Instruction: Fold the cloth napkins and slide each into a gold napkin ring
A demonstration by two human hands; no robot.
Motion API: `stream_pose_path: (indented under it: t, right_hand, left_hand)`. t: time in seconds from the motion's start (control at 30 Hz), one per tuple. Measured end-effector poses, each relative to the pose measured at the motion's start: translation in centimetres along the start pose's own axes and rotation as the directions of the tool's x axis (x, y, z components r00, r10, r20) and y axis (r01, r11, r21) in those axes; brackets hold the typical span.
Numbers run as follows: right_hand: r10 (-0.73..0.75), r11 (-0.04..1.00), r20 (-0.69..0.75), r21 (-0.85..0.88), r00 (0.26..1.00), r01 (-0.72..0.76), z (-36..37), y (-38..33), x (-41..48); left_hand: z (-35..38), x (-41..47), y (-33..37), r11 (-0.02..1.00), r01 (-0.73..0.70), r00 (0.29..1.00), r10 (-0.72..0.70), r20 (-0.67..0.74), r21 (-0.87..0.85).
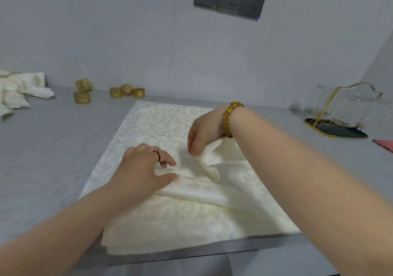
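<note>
— So, where's the napkin (170, 218)?
— Flat on the surface (53, 159), under both grips. The right grip (204, 131) pinches a raised fold; the left grip (146, 167) rests beside it, thumb along the crease, pinching or not I cannot tell.
— Rings?
— 5 gold rings (127, 89) beyond the left grip, well apart.

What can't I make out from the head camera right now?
Head view only.
Napkin pile, far left: cut off by the frame edge.
Red item, right: cut off by the edge.
Left hand: pinching or just pressing the napkin is unclear; the hand covers the contact.
Glass rack: blurred.
</note>
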State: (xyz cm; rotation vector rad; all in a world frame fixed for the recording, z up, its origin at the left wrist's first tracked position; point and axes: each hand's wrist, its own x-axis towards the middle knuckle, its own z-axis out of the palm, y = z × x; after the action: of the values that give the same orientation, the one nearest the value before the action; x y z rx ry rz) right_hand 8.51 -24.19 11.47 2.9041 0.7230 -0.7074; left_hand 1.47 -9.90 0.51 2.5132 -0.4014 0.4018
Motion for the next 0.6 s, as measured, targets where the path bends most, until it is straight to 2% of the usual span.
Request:
stream_pose_path:
  t: [0.07,0.13,0.2,0.3,0.5,0.6]
  right_hand:
    - [-0.019,0.995,0.062,0.099,0.998,0.013,1.1,-1.1,1.0]
    - [-0.053,0.94,0.152,0.341,0.987,-0.002,2.0,-1.4,1.6]
    - [-0.091,0.808,0.214,0.586,0.973,-0.053,2.8,-1.2,2.0]
    - [-0.158,0.593,0.207,0.802,0.965,-0.074,3.9,-0.5,2.3]
    - [-0.346,0.181,0.057,0.983,0.936,0.007,5.7,2.2,1.3]
    - [-0.436,0.144,0.037,0.989,0.899,0.029,6.4,2.0,1.4]
  left_hand:
    - [-1.4,-1.6,-1.5,0.993,0.107,0.994,-0.107,0.012,-0.045]
    - [-1.8,-2.7,-2.5,0.982,0.179,0.983,-0.176,0.051,-0.066]
    - [-1.6,-3.0,-3.6,0.984,0.172,0.981,-0.167,0.095,-0.045]
    - [-1.4,-3.0,-4.0,0.981,0.182,0.979,-0.174,0.111,-0.072]
    - [-1.2,-3.0,-3.9,0.954,0.206,0.978,-0.191,0.089,-0.217]
    - [-1.6,-3.0,-3.5,0.939,0.213,0.977,-0.197,0.087,-0.27]
